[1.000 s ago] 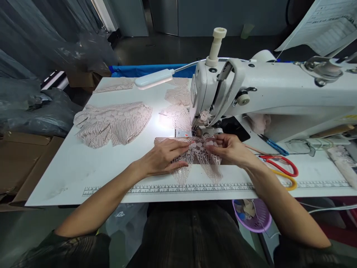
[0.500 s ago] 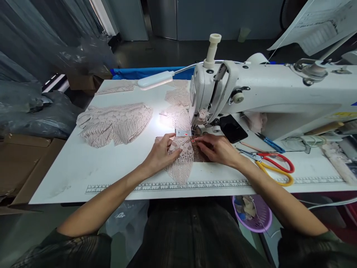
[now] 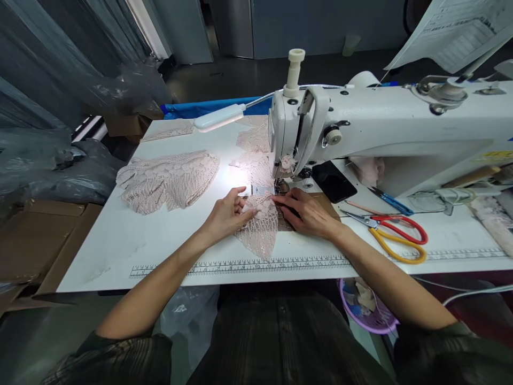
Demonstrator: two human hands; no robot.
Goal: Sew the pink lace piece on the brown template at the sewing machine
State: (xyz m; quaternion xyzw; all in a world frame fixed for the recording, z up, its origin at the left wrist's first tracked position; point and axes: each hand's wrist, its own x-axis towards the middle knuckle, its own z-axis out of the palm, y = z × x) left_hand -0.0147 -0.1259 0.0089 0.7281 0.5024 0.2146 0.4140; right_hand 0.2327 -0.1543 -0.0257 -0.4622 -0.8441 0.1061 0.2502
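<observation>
A scalloped piece of pale pink lace (image 3: 258, 232) lies just in front of the sewing machine's presser foot (image 3: 279, 186), its pointed end hanging toward the table's front edge. My left hand (image 3: 226, 216) pinches its left side, thumb on top and index finger lifted. On its upper right edge, my right hand (image 3: 308, 214) presses with closed fingertips. A flat brown sheet (image 3: 326, 203) shows beneath my right hand; how far it runs under the lace is hidden. Behind the foot, more lace (image 3: 256, 163) lies under the lamp's light.
The white sewing machine (image 3: 377, 120) fills the right side, with a lamp (image 3: 220, 117) at its left. A lace stack (image 3: 168, 179) lies left. Right of my hand are a black phone (image 3: 333, 182), scissors (image 3: 396, 235) and blue snips (image 3: 390, 201). A purple basket (image 3: 371, 318) hangs below.
The brown sheet now shows farther right, under my right hand, and no longer at the lace's left. Red marks near the foot have gone from sight. My left index finger has lifted.
</observation>
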